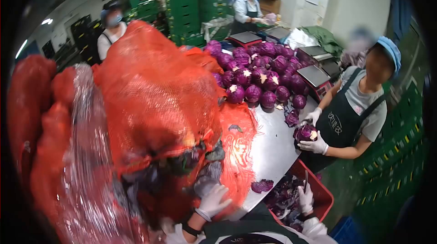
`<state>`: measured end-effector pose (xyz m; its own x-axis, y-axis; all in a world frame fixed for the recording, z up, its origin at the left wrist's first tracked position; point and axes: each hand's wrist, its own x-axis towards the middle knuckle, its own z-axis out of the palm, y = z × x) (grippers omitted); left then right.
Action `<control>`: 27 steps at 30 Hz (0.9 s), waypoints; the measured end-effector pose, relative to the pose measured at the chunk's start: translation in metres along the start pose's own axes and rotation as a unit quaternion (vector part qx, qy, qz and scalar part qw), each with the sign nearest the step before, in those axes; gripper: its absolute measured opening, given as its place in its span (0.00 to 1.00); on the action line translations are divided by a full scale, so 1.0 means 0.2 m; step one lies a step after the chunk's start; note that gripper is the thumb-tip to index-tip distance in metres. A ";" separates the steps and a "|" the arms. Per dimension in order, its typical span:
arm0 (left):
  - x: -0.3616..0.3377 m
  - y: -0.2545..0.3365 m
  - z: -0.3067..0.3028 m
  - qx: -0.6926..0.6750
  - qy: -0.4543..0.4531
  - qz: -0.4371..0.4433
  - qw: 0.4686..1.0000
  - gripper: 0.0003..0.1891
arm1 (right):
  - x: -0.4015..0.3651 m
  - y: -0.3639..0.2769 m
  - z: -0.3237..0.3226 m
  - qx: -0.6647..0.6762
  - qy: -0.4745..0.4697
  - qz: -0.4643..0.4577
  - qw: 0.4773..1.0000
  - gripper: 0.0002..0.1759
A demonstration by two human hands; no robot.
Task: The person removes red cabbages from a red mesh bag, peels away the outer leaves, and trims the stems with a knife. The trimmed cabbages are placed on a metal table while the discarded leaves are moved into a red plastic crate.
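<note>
Where the wearer's white-gloved left hand meets the load, we note fingers spread and partly curled against the lower end of a big red-orange mesh sack. Whether they actually pinch the netting we cannot tell. The sack rises high over the near end of the steel bench and fills the middle of the view, with loose netting spilling onto the metal top. Dark purple cabbage heads show through the mesh just above the hand.

The right hand, also gloved, is closed round a thin dark tool that sticks up from the fist. Blade or handle, it is too small for us to say. The hand hangs over a red plastic crate just beside the bench edge, filled with purple leaf trimmings. One loose purple leaf lies on the bench near the crate.

Left of the sack is crinkled clear plastic wrap over red bundles, blurred. Farther along the bench is a heap of trimmed purple cabbages, cut stems pale. On the right a co-worker in a black apron has both gloved hands on a single purple cabbage at the bench edge. Beyond the heap are flat weighing scales and stacked green plastic crates. Two more people stand at the far end.
</note>
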<state>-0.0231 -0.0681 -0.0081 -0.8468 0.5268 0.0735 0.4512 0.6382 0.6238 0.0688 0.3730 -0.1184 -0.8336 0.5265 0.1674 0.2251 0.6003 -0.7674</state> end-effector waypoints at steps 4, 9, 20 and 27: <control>-0.17 0.00 -0.06 0.051 0.062 -0.051 0.996 0.26 | -0.33 -0.69 0.00 0.374 -0.133 0.241 0.886 0.20; -0.34 0.00 -0.35 0.097 0.186 -0.089 0.974 0.19 | -0.64 -0.60 0.14 0.340 -0.418 0.197 0.819 0.19; -0.18 0.31 -1.07 0.267 0.523 0.029 0.809 0.22 | 0.09 -1.50 0.06 0.047 -0.288 -0.267 0.918 0.18; -0.02 -0.07 -1.14 0.324 0.533 -0.134 0.770 0.26 | 0.62 -2.63 0.11 -0.147 -0.051 -0.470 0.869 0.15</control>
<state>-0.0894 -0.2075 0.1606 -0.5276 -0.2121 0.8226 -0.0268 0.9720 0.2334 -0.1632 0.1089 0.2929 -0.7559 -0.3270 0.5672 -0.4724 0.8723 -0.1267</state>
